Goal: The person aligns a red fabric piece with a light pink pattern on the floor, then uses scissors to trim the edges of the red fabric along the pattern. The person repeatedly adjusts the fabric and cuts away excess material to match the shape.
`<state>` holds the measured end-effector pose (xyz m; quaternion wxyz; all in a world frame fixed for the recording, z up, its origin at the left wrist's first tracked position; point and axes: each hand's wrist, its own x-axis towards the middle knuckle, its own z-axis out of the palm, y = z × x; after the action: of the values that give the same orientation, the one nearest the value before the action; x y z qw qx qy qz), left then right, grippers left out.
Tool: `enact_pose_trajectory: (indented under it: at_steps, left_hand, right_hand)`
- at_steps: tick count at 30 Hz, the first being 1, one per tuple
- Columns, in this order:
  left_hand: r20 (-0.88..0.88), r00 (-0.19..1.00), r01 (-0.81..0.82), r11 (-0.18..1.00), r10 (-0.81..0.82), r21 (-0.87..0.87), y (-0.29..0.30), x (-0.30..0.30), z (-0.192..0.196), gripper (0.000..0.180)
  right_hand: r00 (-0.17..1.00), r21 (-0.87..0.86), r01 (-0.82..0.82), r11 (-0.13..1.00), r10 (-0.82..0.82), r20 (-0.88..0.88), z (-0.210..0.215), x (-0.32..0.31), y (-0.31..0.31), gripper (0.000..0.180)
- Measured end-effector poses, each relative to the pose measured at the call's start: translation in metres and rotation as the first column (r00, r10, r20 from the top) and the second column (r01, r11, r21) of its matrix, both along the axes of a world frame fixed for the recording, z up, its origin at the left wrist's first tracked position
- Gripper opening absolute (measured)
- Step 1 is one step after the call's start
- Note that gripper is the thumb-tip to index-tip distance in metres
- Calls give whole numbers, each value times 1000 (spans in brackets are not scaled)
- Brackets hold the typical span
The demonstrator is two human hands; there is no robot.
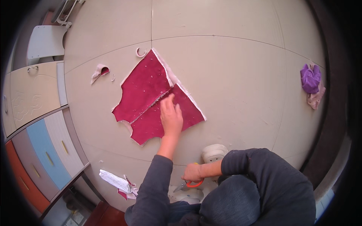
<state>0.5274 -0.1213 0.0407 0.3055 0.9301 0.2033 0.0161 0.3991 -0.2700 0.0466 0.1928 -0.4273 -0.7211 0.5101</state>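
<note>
Lying under left hand [172, 117] (half-open, empty), red fabric [146, 94], right hand [192, 173] gripping orange-handled scissors [195, 184]

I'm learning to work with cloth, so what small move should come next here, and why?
Probably lay the left hand flat on the red cloth to steady it: that hand is over it near the ragged line, while the right hand holds the scissors clear of the cloth.

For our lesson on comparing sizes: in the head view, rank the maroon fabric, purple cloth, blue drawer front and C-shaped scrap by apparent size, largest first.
1. Maroon fabric
2. Blue drawer front
3. Purple cloth
4. C-shaped scrap
</note>
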Motion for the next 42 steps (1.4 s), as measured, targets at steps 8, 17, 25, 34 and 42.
enact_pose_trajectory:
  at_steps: [8,17,25,34,42]
  left_hand:
    - [-259,956,214,933,-138,291,29,28,-18,61]
    - [-261,943,309,837,-207,452,25,28,-29,66]
    - [-214,917,356,933,-337,56,66,28,26,61]
    - [-208,936,291,957,-285,-1,221,-148,38,22]
    - [-21,931,-362,917,364,-169,318,-167,-49,16]
  right_hand:
    - [995,13,-64,998,65,-76,10,1,25,18]
    - [993,3,-112,994,112,-45,11,8,27,22]
    - [998,-175,50,983,-55,-26,13,12,25,25]
    - [968,-397,253,882,-232,101,35,35,31,37]
    - [915,-384,351,854,-226,333,92,67,37,34]
